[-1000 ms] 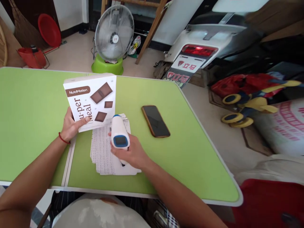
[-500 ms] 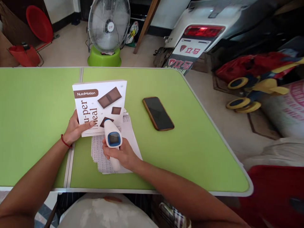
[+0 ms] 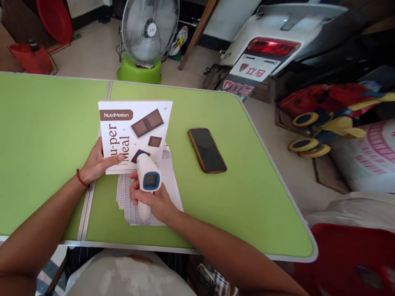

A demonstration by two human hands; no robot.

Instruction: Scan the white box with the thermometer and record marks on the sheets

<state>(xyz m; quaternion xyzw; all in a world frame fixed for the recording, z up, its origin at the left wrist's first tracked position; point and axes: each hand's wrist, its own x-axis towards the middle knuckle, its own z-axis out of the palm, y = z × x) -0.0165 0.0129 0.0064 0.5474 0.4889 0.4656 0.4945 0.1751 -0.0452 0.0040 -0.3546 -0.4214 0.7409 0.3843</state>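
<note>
My left hand (image 3: 99,161) grips the lower left side of a white box (image 3: 123,142) printed "NutriMotion", thumb across its front. The box is tilted up toward me, showing pictures of chocolate pieces. In my right hand (image 3: 156,201) is a white infrared thermometer (image 3: 147,172) with a blue-rimmed screen, which looks dark. Its front end overlaps the lower right of the box in view; whether they touch I cannot tell. Beneath both hands lie sheets of handwritten paper (image 3: 173,193), partly hidden. To the right a phone (image 3: 208,150) in a brown case rests face up, its screen dark.
The green table (image 3: 253,197) has a pale metal edge and a seam left of the papers. Beyond it stand a fan (image 3: 151,33) on a green stool (image 3: 138,72) and a white scooter (image 3: 271,37). A red chair (image 3: 345,255) is at the lower right.
The view has shifted and turned slightly. The box faces me a little more squarely, and the thermometer is still held at its lower right. Both hands keep their grips.
</note>
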